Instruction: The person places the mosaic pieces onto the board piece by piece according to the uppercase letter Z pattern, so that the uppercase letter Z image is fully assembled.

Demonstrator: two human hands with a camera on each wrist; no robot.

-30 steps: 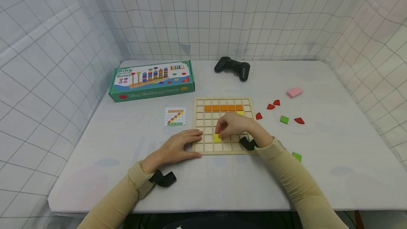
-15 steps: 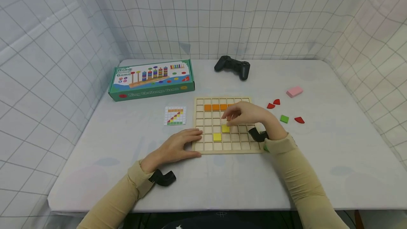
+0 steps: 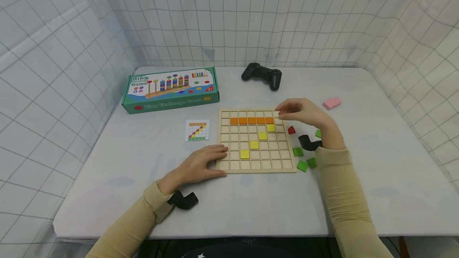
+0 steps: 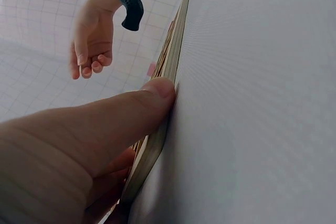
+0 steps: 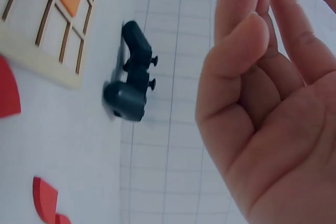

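Note:
My left hand (image 3: 202, 164) rests on the near left corner of the wooden grid board (image 3: 233, 169). Its straight fingers lie over the left edge; the thumb (image 4: 142, 106) presses the front edge. Beyond the board's far right corner, my raised right hand (image 3: 303, 111) pinches a small thin piece (image 4: 80, 70), mostly hidden by the fingers; a hint of red shows in the head view. Orange tiles (image 3: 252, 121) form a row on the board. Yellow tiles (image 3: 254, 145) step diagonally below them. A pattern card (image 3: 197, 130) lies left of the board.
Green tiles (image 3: 298, 151) and a red quarter-round piece (image 3: 291, 129) lie right of the board. More red pieces (image 5: 44, 198) appear in the right wrist view. Behind are a green game box (image 3: 172, 90), a black game controller (image 3: 262, 75) and a pink block (image 3: 332, 103).
My right hand has lifted from the lower yellow tile and moved up and right past the board's far right corner, uncovering the yellow diagonal. The left hand has stayed put.

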